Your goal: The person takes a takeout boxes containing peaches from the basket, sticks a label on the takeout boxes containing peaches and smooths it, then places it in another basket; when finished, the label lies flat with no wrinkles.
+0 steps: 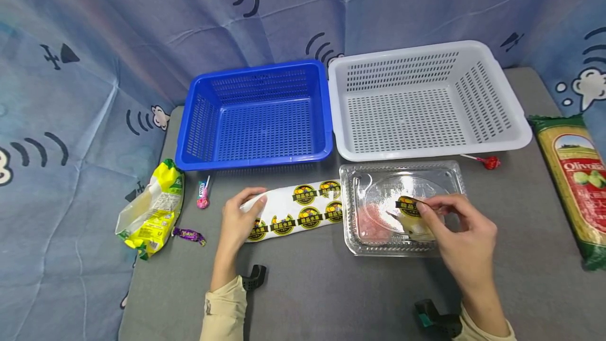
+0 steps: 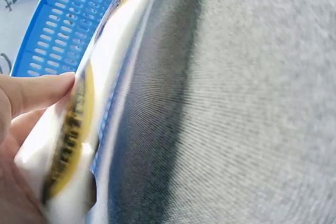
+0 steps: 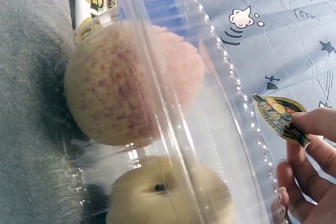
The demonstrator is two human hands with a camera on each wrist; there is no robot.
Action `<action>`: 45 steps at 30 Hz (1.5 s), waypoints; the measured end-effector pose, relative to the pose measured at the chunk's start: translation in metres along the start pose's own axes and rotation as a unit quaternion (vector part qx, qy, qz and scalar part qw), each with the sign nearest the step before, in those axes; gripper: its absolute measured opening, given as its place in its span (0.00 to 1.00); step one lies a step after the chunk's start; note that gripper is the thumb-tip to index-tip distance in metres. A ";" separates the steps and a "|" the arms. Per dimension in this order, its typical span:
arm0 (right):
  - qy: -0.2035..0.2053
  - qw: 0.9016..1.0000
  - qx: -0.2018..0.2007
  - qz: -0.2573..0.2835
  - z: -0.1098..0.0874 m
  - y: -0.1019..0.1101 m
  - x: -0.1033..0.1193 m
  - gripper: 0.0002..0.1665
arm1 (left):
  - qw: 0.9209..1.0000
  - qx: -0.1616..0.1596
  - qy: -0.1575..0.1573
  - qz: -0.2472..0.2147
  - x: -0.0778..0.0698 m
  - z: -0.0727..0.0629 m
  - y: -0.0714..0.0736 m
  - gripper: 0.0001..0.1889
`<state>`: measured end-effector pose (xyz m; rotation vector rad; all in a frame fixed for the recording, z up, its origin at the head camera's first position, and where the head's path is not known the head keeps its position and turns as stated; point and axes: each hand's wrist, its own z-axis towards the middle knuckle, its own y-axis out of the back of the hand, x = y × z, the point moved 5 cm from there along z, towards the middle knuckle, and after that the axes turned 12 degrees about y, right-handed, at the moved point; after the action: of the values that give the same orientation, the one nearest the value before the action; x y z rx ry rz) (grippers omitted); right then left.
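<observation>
Right hand: thumb and forefinger nearly closed, pinching one round black-and-gold fruit sticker by its edge; it sits over the box lid, though I can't tell whether it touches.
Left hand: grips the left end of a white sticker sheet, thumb on top.
Sticker sheet: flat side up, printed with round fruit labels, its right end at the box's left edge.
Clear plastic clamshell box: on the grey table, in front of the white basket; under its lid I see a speckled peach, something pinkish behind it, and a pale yellow fruit.
Baskets: blue basket at left, white basket at right, side by side.
Sweets: pink lollipop and purple-wrapped candy left of the sheet; red lollipop by the white basket.
Packs: yellow-green bag far left, Olivoila pack far right.
</observation>
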<state>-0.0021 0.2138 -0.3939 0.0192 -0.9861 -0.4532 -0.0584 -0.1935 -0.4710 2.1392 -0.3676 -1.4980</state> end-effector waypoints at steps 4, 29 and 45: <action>-0.023 0.999 0.018 -0.038 0.001 0.000 0.000 0.11 | 0.999 -0.014 0.009 0.036 0.001 0.000 -0.001 0.12; -0.100 0.984 0.054 -0.134 0.010 -0.005 -0.006 0.09 | 0.986 -0.025 -0.161 -0.043 -0.053 -0.042 -0.065 0.19; -0.113 0.984 0.045 -0.131 0.011 -0.010 -0.010 0.07 | 0.984 0.127 -0.126 0.004 -0.076 -0.074 -0.106 0.38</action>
<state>-0.0189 0.2102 -0.3977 0.1835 -1.2344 -0.6632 -0.0236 -0.0496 -0.4485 2.1336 -0.6897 -1.8053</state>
